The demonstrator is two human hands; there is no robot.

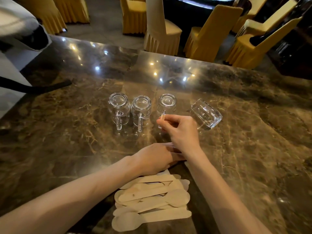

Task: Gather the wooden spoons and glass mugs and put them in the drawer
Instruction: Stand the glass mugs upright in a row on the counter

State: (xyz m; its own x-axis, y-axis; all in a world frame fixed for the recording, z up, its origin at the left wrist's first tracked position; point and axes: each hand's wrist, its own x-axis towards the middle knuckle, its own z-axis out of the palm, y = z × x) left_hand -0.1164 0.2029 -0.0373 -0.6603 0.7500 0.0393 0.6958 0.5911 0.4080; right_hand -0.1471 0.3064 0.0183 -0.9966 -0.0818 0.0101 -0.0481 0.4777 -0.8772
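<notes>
Three glass mugs stand upside down in a row on the marble table (67, 132): left mug (119, 108), middle mug (141, 109), right mug (167, 103). Another glass mug (206, 114) lies on its side to the right. My right hand (180, 129) pinches the handle of the right upturned mug. My left hand (155, 157) lies palm down, fingers over the far end of a pile of several wooden spoons (152, 200) near the front edge. No drawer is in view.
Yellow-covered chairs (212, 31) stand beyond the table's far edge. A black strap (42, 88) lies on the table's left edge, beside a grey and black object (20, 27).
</notes>
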